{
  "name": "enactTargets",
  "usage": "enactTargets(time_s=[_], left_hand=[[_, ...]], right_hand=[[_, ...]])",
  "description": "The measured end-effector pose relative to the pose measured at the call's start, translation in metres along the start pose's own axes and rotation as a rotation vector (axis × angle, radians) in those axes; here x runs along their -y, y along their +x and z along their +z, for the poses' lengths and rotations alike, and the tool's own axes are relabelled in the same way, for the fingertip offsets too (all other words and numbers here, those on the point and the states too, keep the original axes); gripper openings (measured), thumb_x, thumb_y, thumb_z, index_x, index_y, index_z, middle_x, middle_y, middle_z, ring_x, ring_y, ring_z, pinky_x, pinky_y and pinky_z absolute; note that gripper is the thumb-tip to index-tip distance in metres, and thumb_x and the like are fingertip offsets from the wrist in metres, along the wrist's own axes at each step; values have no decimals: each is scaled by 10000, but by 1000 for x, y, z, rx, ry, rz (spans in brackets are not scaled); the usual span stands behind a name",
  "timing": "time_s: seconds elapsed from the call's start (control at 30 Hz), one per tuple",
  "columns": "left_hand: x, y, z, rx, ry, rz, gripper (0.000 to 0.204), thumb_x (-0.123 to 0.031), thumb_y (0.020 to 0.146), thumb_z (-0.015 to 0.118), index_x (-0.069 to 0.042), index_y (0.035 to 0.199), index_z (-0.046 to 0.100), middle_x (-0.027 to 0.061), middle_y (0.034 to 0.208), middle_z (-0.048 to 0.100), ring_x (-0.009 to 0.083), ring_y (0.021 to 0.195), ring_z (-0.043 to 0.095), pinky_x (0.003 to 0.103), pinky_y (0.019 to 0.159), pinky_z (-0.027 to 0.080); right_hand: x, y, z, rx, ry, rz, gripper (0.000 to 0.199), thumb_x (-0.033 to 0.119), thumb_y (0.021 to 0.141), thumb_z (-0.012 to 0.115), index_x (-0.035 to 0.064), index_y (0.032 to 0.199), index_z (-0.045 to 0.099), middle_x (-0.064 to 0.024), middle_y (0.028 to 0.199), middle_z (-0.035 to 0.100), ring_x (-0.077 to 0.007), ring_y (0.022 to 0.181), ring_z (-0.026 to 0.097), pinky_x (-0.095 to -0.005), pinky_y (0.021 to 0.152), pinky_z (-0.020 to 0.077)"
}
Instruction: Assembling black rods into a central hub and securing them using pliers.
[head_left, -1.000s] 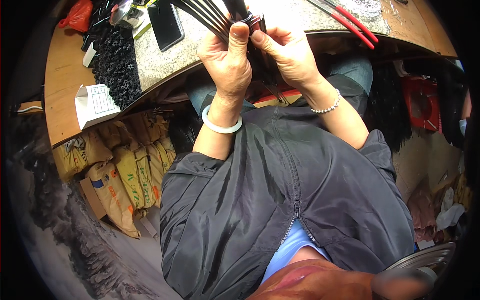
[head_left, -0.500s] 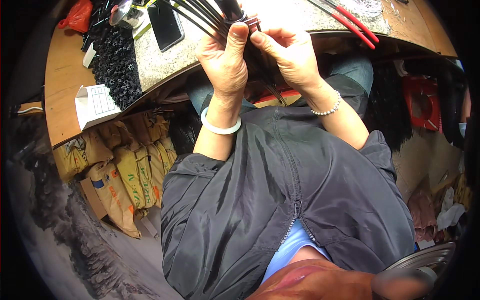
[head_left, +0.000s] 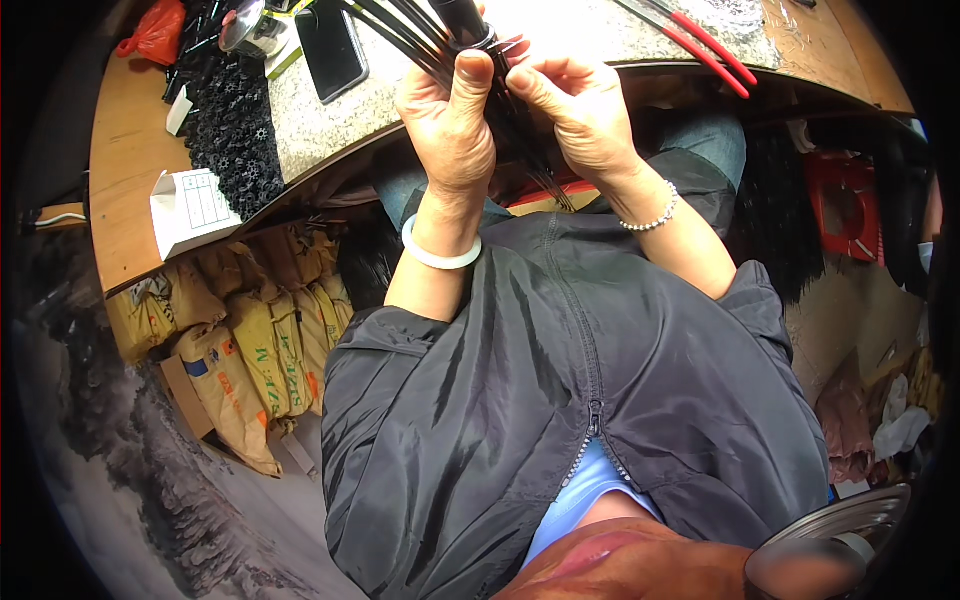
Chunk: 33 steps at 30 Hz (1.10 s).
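A black umbrella frame [head_left: 462,22] is up at the table's near edge, its thin black ribs fanned around a thicker black tube. My left hand [head_left: 452,125] wraps around it, thumb up against the collar where the ribs meet. On the other side of the collar, my right hand [head_left: 575,105] is closed in a pinch, thumb and forefinger at a thin rib. The exact spot between those fingertips is too small to make out. More ribs hang down between my wrists toward my lap. The left fingers are partly hidden behind the frame.
On the table, a dark phone [head_left: 335,55] lies left of my hands, beside a heap of small black star-shaped parts [head_left: 235,140]. A white carton [head_left: 192,212] sits at the left edge. Red-handled pliers [head_left: 705,50] lie to the right. Filled sacks [head_left: 265,350] stand below left.
The frame has turned slightly between my hands, and the ribs by the collar have shifted. My right hand has moved a little; both hands keep their hold.
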<state>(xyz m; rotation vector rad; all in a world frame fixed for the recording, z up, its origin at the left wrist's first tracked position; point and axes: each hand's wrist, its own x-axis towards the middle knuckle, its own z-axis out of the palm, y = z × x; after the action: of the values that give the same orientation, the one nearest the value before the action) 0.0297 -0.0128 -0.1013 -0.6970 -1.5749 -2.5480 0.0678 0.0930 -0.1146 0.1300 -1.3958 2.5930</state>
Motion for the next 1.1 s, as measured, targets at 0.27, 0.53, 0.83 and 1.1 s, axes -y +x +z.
enactTargets(time_s=[0.27,0.53,0.83,1.1], left_hand=[[-2,-2,1,6,-27,-43,477,-324,836,587,16,1151,475,115,1028,581,213,899,596,319,823,478],[-2,0,3,123,-3,-45,496,-370,856,538,9,1164,453,125,1067,565,201,950,569,319,876,438],[-10,21,-14,145,-321,-102,662,-463,840,527,39,1239,363,36,768,537,178,733,562,388,888,430],[-42,15,0,297,-43,-205,258,27,764,625,73,1014,582,18,578,551,66,484,523,188,467,437]], right_hand=[[-4,10,-3,114,205,108,165,129,853,595,14,970,612,7,865,605,-33,704,505,-153,619,395],[-5,22,-9,137,266,180,135,183,823,646,58,795,603,43,742,521,-29,623,420,-173,566,335],[-39,-2,0,171,-202,-85,437,268,778,691,13,1081,504,1,909,563,-84,808,506,-209,751,412],[-28,-9,-1,253,-646,-322,362,138,711,732,18,1017,581,-106,861,629,-149,779,608,-271,712,476]])
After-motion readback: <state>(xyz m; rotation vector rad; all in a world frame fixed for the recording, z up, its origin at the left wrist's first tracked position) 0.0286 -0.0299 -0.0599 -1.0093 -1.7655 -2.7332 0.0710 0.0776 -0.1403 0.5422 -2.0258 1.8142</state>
